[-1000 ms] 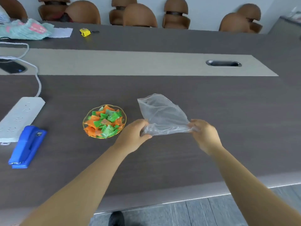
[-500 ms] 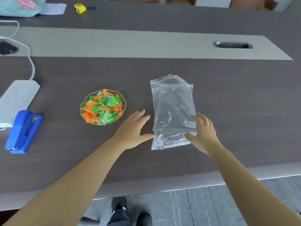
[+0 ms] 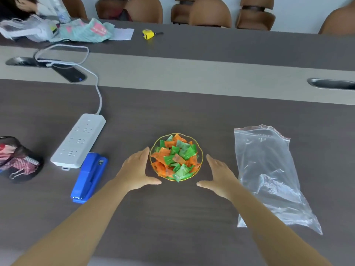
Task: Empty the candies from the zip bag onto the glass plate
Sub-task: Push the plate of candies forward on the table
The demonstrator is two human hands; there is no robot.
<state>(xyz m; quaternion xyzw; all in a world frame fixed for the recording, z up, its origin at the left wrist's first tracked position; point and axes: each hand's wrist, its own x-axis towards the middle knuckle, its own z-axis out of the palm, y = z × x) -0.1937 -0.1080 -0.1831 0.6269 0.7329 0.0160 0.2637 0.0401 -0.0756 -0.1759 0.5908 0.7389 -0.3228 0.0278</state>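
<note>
No writing is legible on candies or zip bag.

Dark wood-grain counter with lighter beige strip running across its middle. 2 recessed cable slots set in strip, at left and right. Row of brown padded chairs behind far edge. Pale wall beyond. Even, diffuse lighting.

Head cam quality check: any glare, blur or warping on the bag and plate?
Head view: soft, even light, faint shadows; zip bag shows white glare streaks yet its outline is clear; candies on the glass plate look sharp; wide-angle warp bends the table edges; far chairs slightly soft.
</note>
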